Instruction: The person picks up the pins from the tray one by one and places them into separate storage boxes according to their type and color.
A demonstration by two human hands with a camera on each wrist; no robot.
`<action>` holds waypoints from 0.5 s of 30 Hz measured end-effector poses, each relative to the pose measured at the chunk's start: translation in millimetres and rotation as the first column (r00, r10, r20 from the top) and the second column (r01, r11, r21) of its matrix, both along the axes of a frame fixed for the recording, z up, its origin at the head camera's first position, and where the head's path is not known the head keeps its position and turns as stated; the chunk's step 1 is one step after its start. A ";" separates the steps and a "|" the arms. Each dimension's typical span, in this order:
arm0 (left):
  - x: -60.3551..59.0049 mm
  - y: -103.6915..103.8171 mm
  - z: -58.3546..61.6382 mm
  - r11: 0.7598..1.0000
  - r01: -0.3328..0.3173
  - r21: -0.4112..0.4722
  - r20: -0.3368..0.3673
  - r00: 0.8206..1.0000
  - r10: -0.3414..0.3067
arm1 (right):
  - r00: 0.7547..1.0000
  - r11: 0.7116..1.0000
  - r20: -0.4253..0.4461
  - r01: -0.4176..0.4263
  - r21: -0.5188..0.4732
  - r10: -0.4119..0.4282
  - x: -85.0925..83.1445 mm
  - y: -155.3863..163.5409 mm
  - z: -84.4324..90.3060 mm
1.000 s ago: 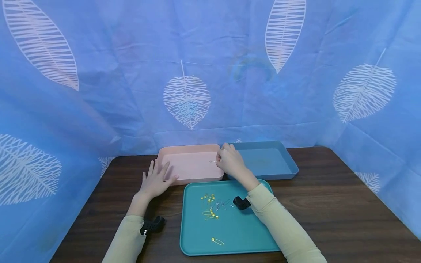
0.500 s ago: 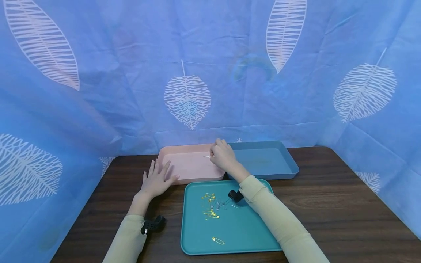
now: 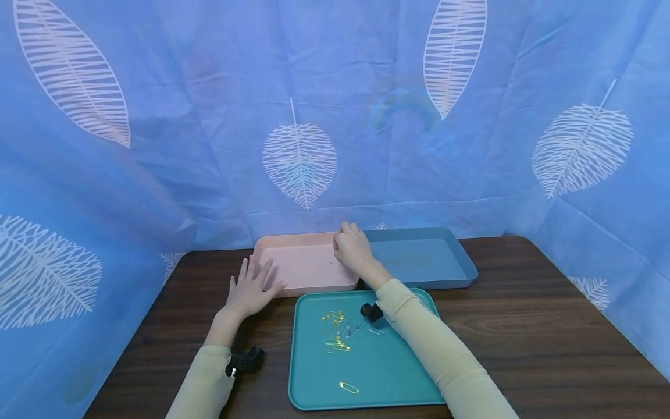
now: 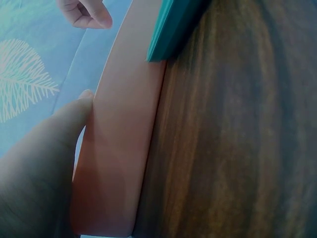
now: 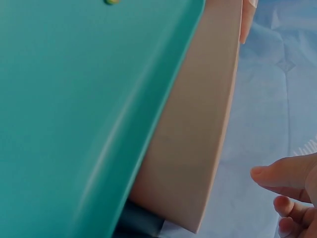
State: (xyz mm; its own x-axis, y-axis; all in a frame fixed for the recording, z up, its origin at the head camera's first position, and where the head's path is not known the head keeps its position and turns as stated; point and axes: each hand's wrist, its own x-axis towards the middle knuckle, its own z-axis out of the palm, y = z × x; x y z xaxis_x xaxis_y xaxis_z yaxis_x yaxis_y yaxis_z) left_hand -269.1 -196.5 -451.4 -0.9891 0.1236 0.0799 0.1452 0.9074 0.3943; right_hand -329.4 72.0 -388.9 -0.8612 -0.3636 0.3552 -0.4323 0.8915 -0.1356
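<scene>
Left hand [image 3: 251, 290]: lies flat on the tabletop [image 3: 523, 326], fingers straight and spread, tips touching the near left wall of the pink tray [image 3: 293, 285]. Holds nothing.

Pink tray: shallow rectangle, rounded corners, smooth matte plastic, at the back of the tabletop left of centre. One small silver safety pin [image 3: 332, 263] seems to lie on its floor near the right end; too small to be sure.

Right hand [image 3: 353, 249]: over the right end of the pink tray, fingers curled, tips drawn together. Whether anything is pinched between them cannot be told; the wrist view shows thumb and curled fingers with nothing visible in them.

Teal tray [image 3: 398, 372]: flat, low-rimmed, glossy plastic, nearest the person, its far edge close against the pink tray. Carries a loose cluster of safety pins [image 3: 337, 333], mostly gold with a few silver or pale ones, and one gold pin [image 3: 348, 387] apart near the front edge.

Handling, as a judgement: the pins are very light, stiff wire, thin and slippery on smooth plastic, prone to tangle in the cluster. Best taken one at a time by a fingertip pinch across the middle of the wire or at the clasp head, away from any open point.

Blue tray [image 3: 466, 273]: same form as the pink one, just beside it on the right.

Tabletop: dark wood grain. Backdrop [image 3: 471, 145]: blue fabric with white leaf prints.
</scene>
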 end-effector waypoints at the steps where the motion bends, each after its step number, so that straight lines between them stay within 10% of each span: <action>1: 0.1 0.3 0.0 1.000 -0.002 -0.001 0.004 1.000 0.002 | 1.000 1.000 0.002 0.001 0.002 -0.001 -0.2 -0.2 -0.2; 15: -0.8 0.7 -0.1 1.000 -0.010 -0.018 0.021 1.000 0.010 | 1.000 0.999 -0.011 0.004 -0.036 -0.004 0.1 12.2 -8.5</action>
State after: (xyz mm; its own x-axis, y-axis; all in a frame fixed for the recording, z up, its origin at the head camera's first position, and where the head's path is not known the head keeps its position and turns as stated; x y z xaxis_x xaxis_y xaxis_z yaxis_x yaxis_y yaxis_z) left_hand -269.9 -195.7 -451.5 -0.9918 0.1148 0.0565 0.1277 0.9156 0.3813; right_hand -329.3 84.1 -397.4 -0.8583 -0.3470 0.3780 -0.4307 0.8877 -0.1630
